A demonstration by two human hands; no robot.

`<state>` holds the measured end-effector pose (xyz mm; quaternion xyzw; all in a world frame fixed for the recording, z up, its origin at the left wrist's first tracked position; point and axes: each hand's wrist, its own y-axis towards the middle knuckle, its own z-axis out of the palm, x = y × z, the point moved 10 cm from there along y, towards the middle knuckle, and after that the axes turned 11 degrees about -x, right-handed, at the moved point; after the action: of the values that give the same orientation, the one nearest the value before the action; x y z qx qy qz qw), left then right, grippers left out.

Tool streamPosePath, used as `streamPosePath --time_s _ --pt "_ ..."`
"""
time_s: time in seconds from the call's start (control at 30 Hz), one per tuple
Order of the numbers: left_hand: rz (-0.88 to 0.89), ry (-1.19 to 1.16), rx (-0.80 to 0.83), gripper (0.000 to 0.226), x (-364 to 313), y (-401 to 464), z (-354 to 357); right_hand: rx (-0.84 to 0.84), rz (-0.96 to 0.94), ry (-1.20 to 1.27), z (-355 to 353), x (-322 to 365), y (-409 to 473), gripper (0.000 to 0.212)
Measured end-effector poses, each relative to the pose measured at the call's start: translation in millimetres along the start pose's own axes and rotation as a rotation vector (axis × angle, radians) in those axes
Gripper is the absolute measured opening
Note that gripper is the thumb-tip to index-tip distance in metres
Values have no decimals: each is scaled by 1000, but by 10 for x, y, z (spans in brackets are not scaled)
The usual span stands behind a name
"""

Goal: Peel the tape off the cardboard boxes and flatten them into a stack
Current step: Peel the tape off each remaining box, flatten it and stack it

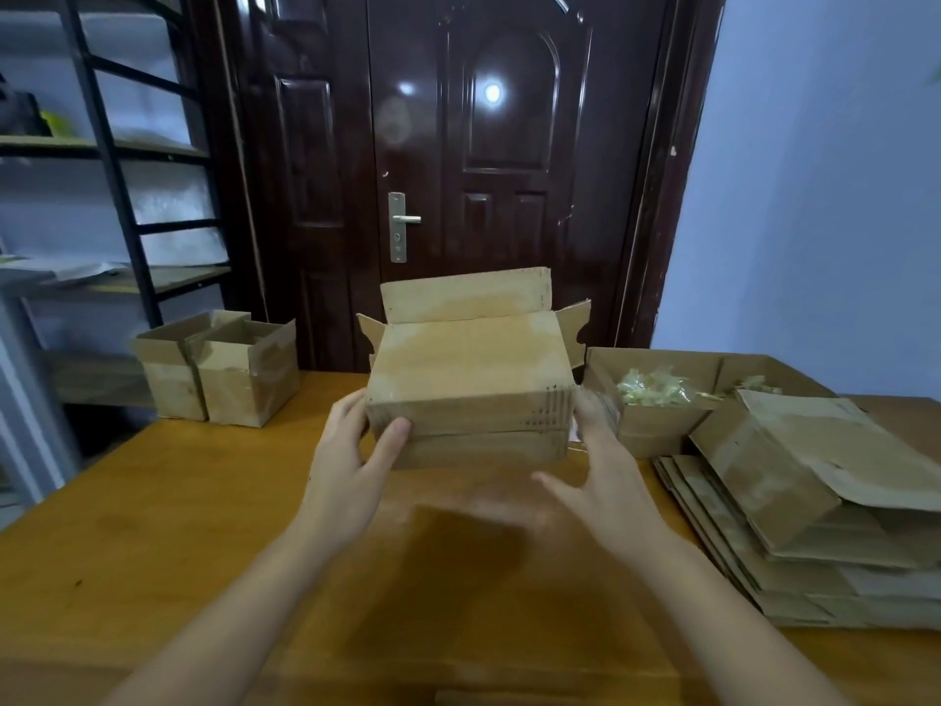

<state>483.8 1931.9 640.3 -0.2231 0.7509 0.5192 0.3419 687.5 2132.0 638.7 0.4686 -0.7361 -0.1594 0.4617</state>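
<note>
We hold the open-flapped cardboard box above the bench, left hand pinching its near corner, right hand spread alongside; next, we judge, comes peeling its tape.

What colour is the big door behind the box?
The door is dark, glossy reddish brown, seen in the head view.

We see a wooden table. Two open boxes stand at its far left corner, a box of tape scraps at its far edge, flattened cardboard along its right edge.
</note>
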Motion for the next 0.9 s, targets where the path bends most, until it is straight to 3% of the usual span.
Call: streamPosePath --time_s 0.13,0.3,0.5,0.57,0.67,0.73,0.83,0.9 --pt "-40 -205 116 61 -137 -4 126 -73 -30 69 -116 75 35 96" --pt "35 4 222 106 -177 3 152 -106 -42 229 -222 182 41 75" --pt "22 -9 202 85 -99 -111 197 -113 159 325 -197 93 -26 39" --pt "-1 -3 220 83 -18 -175 246 -91 222 336 -142 -18 -68 42" --pt "-73 28 262 68 125 -280 328 -95 310 309 -107 -216 -152 85" --pt "-114 52 297 61 214 -343 387 -86 291 247 -106 -260 -180 99" --pt "-132 80 312 62 308 -388 439 -10 261 160 -28 -325 -218 87" --pt "-140 105 316 76 357 -415 466 60 280 157 53 -395 -238 71"
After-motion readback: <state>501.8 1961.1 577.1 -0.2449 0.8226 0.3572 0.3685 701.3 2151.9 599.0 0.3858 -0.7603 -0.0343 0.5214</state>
